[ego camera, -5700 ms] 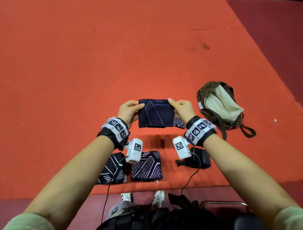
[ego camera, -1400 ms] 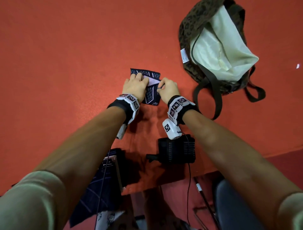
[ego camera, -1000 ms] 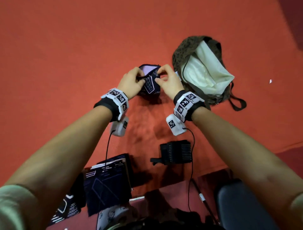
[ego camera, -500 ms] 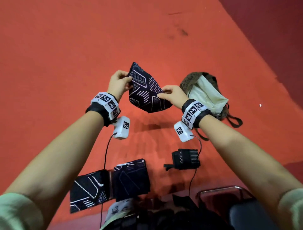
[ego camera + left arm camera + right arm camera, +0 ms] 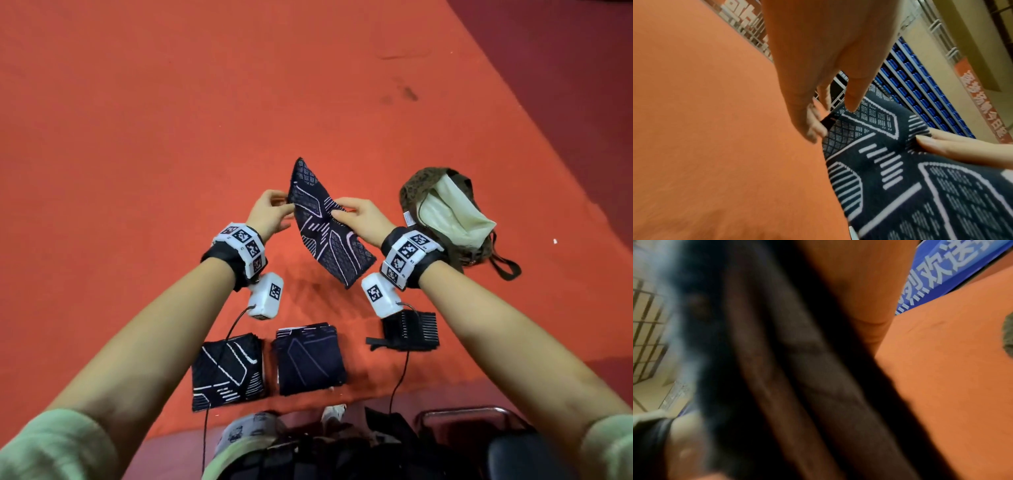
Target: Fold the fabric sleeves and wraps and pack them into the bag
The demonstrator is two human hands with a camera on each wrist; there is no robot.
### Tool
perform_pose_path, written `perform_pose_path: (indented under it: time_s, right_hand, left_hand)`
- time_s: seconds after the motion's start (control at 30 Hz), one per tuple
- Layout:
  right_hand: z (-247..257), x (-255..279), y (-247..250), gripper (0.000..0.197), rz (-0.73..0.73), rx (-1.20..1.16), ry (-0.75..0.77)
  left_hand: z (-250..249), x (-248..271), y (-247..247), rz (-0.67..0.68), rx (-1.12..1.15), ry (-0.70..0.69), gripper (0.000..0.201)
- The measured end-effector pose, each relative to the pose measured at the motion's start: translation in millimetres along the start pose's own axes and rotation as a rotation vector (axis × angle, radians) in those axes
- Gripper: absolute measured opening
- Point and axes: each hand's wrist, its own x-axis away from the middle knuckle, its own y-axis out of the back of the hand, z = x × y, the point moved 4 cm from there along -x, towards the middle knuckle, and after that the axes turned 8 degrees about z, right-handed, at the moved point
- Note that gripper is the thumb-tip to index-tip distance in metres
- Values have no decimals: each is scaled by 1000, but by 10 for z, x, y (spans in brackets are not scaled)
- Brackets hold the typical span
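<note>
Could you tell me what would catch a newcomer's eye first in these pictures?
Most striking is the dark patterned sleeve held up over the red mat, pinched between the left hand and right hand. To its right lies an open brown bag showing pale lining.

**Three views: one from above, two from the wrists**

The head camera looks forward and steeply down from above the person's forearms, taking in the red floor [image 5: 171, 137], both hands, the sleeve [image 5: 325, 222] raised between them and the bag [image 5: 421, 185] to the right.

The left wrist camera sits very near the left hand [image 5: 828, 53], looking along its fingers and across the floor toward distant blue seating [image 5: 920, 91]. It shares the sleeve [image 5: 890, 170] and the right hand's fingers [image 5: 953, 149] with the head view.

The right wrist camera is almost pressed against blurred dark fabric; it shares only the floor [image 5: 951, 386] and a sliver of the bag [image 5: 1008, 340].
</note>
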Motion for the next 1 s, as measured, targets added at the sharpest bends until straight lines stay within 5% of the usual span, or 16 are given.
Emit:
perform_pose_path:
  time_s: [0.1,0.2,0.4,0.57,0.73,1.0]
  right_hand:
    - [86,-14,-169,24,-21,-64,9]
    - [141,-49,-283,24,-55,-156,13]
    - [177,-47,-409,20,-98,-157,-31]
    - [151,12,-437,24,-129,-141,-38]
    - [138,70,-554,41,-94,-396,-49]
    - [230,167,-629,40,-28,-316,-53]
  left_hand:
    - [249,194,42,132,-151,223,32]
    - [457,366,35,300,-34,312,34]
    - [492,445,183,215,352,221,12]
    - [359,525,389,226,387,90,19]
    - [270,614,534,275,462,-5,25]
    - [207,680,691,204,374,34,24]
